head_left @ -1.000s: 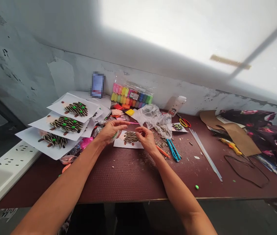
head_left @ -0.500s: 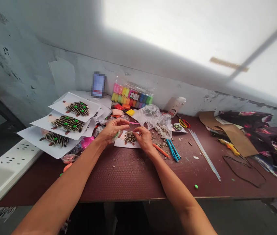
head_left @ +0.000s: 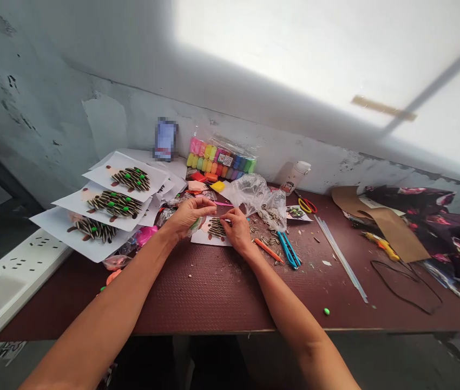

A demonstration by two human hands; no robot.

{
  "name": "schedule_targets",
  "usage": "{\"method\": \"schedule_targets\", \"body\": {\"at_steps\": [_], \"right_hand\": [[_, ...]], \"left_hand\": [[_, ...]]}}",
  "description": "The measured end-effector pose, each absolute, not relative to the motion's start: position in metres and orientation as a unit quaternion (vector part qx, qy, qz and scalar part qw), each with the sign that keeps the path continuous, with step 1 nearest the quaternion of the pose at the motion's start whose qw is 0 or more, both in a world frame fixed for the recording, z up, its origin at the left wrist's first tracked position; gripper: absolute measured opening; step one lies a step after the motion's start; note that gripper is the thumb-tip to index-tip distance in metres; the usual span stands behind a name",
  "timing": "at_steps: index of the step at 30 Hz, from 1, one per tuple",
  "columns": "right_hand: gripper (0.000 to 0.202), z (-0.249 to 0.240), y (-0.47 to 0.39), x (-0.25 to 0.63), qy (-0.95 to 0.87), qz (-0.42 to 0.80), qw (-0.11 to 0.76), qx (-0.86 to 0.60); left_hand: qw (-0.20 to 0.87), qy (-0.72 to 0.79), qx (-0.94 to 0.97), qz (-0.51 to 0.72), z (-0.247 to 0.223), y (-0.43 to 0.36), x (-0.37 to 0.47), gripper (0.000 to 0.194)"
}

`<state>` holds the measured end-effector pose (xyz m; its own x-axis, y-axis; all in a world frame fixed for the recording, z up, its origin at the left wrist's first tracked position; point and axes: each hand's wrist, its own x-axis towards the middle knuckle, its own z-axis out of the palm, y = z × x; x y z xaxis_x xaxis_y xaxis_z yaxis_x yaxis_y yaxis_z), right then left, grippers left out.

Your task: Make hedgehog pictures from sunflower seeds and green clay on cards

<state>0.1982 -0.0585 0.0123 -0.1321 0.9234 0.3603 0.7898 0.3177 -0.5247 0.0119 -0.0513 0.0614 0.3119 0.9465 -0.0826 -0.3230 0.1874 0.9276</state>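
My left hand (head_left: 189,218) is curled above a white card, thumb and fingers drawn together, with a bit of green clay (head_left: 196,225) showing under its palm. Just to the right, my right hand (head_left: 238,230) pinches its thumb and forefinger together over the same card; whatever is between the tips is too small to see. The white card (head_left: 201,238) lies flat on the table and bears a hedgehog (head_left: 216,228) with spines of striped sunflower seeds. Part of the card is hidden by my right hand.
Finished-looking hedgehog cards (head_left: 118,203) are stacked at left beside a white power strip (head_left: 14,271). Behind stand clay packs (head_left: 222,160) and a bottle (head_left: 295,177). Loose seeds (head_left: 268,238), a blue cutter (head_left: 289,250), an orange pen-like tool (head_left: 268,250), scissors (head_left: 307,205) and glue sticks (head_left: 341,257) lie right.
My right hand has shifted very slightly left and up over the card, its fingertips still pinched. My left hand keeps its curled pose. The whole view has moved a little.
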Motion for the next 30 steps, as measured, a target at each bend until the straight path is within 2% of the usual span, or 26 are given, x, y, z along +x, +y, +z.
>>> {"method": "schedule_targets", "body": {"at_steps": [14, 25, 30], "right_hand": [[0.039, 0.016, -0.068, 0.197, -0.769, 0.087, 0.279, -0.569], [0.042, 0.017, -0.07, 0.203, -0.761, 0.082, 0.317, -0.559], [0.041, 0.018, -0.071, 0.203, -0.765, 0.093, 0.294, -0.565]], "left_hand": [[0.682, 0.359, 0.429, 0.471, 0.059, -0.05, 0.011, 0.036], [0.683, 0.371, 0.423, 0.465, 0.057, -0.049, 0.01, 0.026], [0.688, 0.383, 0.414, 0.456, 0.06, -0.051, 0.013, 0.024]]}}
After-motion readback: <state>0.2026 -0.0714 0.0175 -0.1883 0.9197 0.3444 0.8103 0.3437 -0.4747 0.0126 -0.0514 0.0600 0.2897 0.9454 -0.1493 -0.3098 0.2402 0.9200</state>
